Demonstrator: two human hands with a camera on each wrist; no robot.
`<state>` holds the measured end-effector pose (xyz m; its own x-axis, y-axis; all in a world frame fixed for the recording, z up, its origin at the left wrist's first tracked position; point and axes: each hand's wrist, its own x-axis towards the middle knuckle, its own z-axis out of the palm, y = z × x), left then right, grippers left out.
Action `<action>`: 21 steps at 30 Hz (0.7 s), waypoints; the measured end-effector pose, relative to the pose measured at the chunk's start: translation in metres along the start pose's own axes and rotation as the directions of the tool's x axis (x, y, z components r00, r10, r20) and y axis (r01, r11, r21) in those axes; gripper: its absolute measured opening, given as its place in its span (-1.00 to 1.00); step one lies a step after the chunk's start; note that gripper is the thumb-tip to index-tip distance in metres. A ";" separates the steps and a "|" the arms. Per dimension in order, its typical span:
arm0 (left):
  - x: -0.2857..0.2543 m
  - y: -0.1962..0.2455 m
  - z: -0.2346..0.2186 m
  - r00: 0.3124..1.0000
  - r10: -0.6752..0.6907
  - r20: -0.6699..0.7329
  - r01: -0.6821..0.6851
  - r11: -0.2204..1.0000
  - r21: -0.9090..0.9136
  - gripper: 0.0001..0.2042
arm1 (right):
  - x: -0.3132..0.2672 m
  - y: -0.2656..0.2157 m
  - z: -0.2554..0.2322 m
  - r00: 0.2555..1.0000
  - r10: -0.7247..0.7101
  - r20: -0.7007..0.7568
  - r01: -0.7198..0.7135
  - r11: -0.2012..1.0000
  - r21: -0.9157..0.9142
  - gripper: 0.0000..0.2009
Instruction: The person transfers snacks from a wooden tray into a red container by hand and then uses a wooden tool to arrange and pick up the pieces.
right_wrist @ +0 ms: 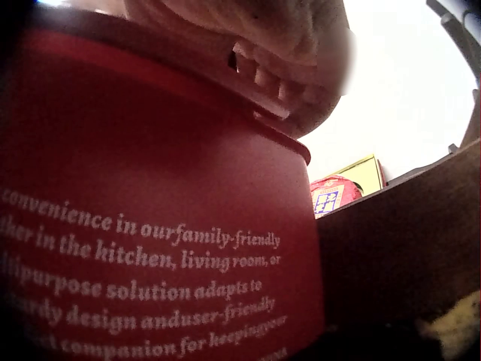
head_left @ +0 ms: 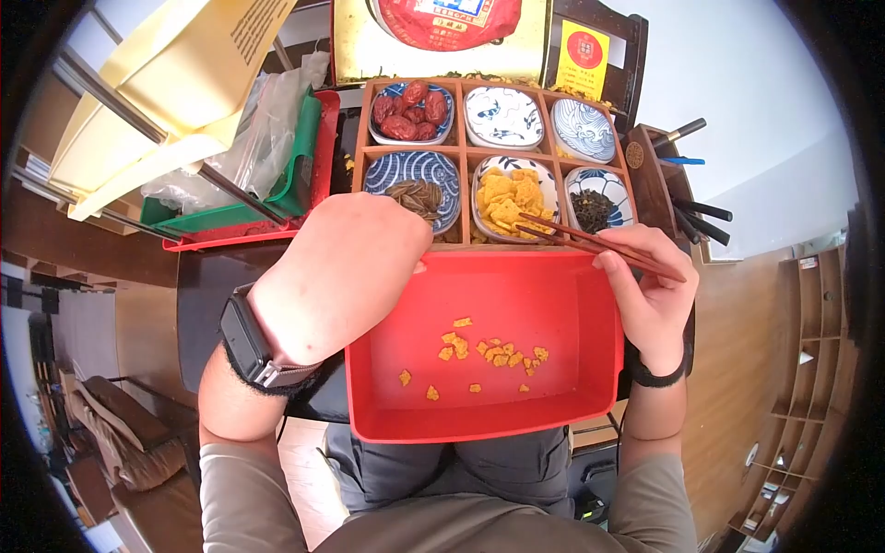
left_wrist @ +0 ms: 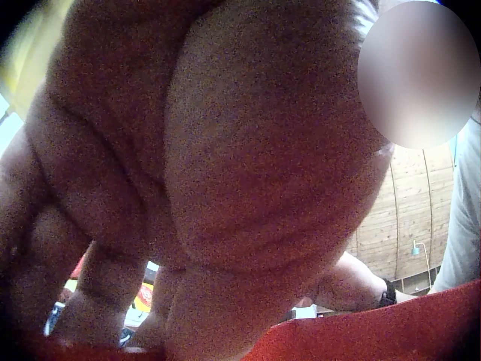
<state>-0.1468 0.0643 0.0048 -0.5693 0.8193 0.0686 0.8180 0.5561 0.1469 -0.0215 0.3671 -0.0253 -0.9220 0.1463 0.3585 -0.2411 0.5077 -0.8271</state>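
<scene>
My right hand (head_left: pixel 650 295) holds a pair of brown chopsticks (head_left: pixel 599 244) at the right edge of the red bin (head_left: pixel 484 424). Their tips reach over a bowl of yellow flakes (head_left: pixel 507 198). Small yellow pieces (head_left: pixel 502 355) lie scattered on the bin's floor. At the bin's far left corner, my left hand (head_left: pixel 346 267) grips the rim, its thumb tip showing just inside; the other fingers are hidden in the head view. The left wrist view shows that palm (left_wrist: pixel 263 135) with fingers bent down to the red edge. White print covers the bin's side (right_wrist: pixel 150 248) in the right wrist view.
Behind the bin, a wooden divided tray (head_left: pixel 466 166) holds patterned bowls with red dates (head_left: pixel 410 111), brown seeds (head_left: pixel 419 198) and dark leaves (head_left: pixel 595 210). A green basket (head_left: pixel 300 157) with plastic bags stands left, a pen holder (head_left: pixel 654 175) right. A gold box (head_left: pixel 350 55) stands behind.
</scene>
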 end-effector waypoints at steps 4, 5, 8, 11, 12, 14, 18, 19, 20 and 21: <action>0.000 0.000 0.000 1.000 -0.009 0.002 0.009 1.000 -0.016 -0.91 | -0.001 0.002 0.001 1.000 -0.019 -0.009 0.019 1.000 0.019 -0.79; 0.000 0.000 0.000 1.000 -0.007 -0.003 0.007 1.000 -0.017 -0.91 | -0.001 0.001 0.001 0.999 -0.027 -0.027 0.029 0.997 0.065 -0.79; 0.000 0.000 0.000 1.000 -0.004 -0.006 0.004 1.000 -0.013 -0.90 | -0.003 -0.004 0.000 0.997 -0.076 -0.028 0.080 0.978 0.192 -0.79; 0.000 -0.001 0.001 1.000 -0.005 0.010 0.005 1.000 0.008 -0.89 | -0.001 -0.001 -0.007 0.975 -0.204 0.083 0.175 0.946 0.273 -0.76; 0.000 -0.001 0.001 1.000 -0.006 0.016 0.006 1.000 0.011 -0.89 | 0.003 -0.002 -0.007 0.953 -0.255 0.164 0.211 0.946 0.248 -0.76; 0.000 -0.001 0.001 1.000 -0.005 0.015 0.004 1.000 0.013 -0.87 | 0.011 -0.005 -0.009 0.882 -0.342 0.323 0.288 0.935 0.205 -0.75; 0.000 -0.001 0.002 1.000 -0.003 0.008 0.003 1.000 0.011 -0.85 | 0.010 -0.012 -0.004 0.807 -0.328 0.491 0.345 0.937 0.057 -0.71; 0.000 -0.001 0.002 1.000 -0.005 0.009 0.005 1.000 0.011 -0.84 | 0.009 -0.012 -0.003 0.794 -0.307 0.524 0.353 0.936 0.014 -0.68; 0.000 -0.001 0.002 1.000 -0.005 0.011 0.005 1.000 0.011 -0.84 | 0.009 -0.012 -0.002 0.786 -0.306 0.537 0.366 0.930 -0.005 -0.67; 0.000 -0.001 0.002 1.000 -0.006 0.012 0.006 1.000 0.011 -0.84 | 0.009 -0.012 -0.001 0.777 -0.305 0.551 0.379 0.925 -0.023 -0.66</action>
<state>-0.1471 0.0640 0.0027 -0.5731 0.8176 0.0558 0.8156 0.5625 0.1361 -0.0265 0.3633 -0.0112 -0.8097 -0.5090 0.2921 -0.5657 0.5448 -0.6189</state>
